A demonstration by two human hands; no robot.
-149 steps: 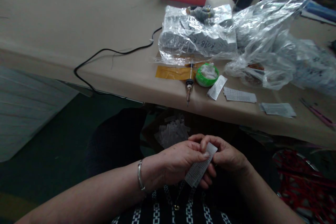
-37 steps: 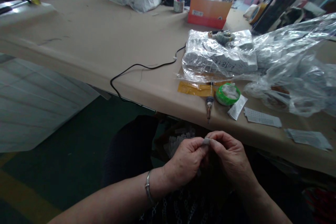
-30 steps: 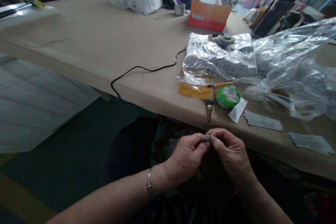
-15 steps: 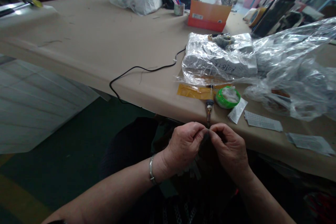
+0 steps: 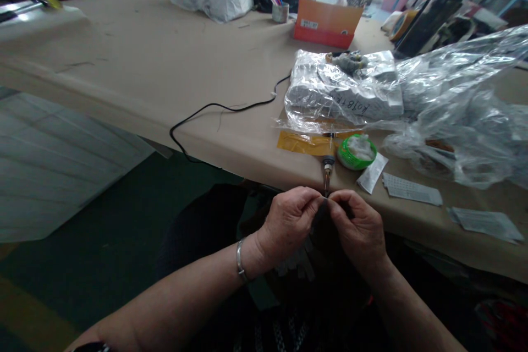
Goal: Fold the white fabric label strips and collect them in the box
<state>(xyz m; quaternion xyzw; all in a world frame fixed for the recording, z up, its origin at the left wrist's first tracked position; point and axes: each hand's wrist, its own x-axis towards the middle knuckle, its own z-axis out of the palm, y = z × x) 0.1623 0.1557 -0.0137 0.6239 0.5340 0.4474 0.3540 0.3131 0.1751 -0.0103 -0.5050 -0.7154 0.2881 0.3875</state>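
My left hand [image 5: 293,214] and my right hand [image 5: 358,224] meet fingertip to fingertip at the table's front edge. Both are closed in a pinch, and whatever lies between the fingertips is too small to make out. Just beyond them a soldering iron [image 5: 327,171] lies with its metal tip pointing at my fingers, over the table edge. Right of the iron stands a green round tub [image 5: 356,153] holding whitish fluffy material. Beneath the iron's handle end is a strip of amber film [image 5: 306,143].
A clear plastic bag covers a white block [image 5: 342,93] behind the tub. Paper slips [image 5: 412,189] lie along the front edge at right. A black cable [image 5: 214,104] loops across the table [image 5: 136,60]. An orange box [image 5: 328,21] and a pen cup [image 5: 280,12] stand farther back.
My pinched hands have shifted very slightly up toward the iron's tip. The whole view has drifted a little; the things on the table keep their places.
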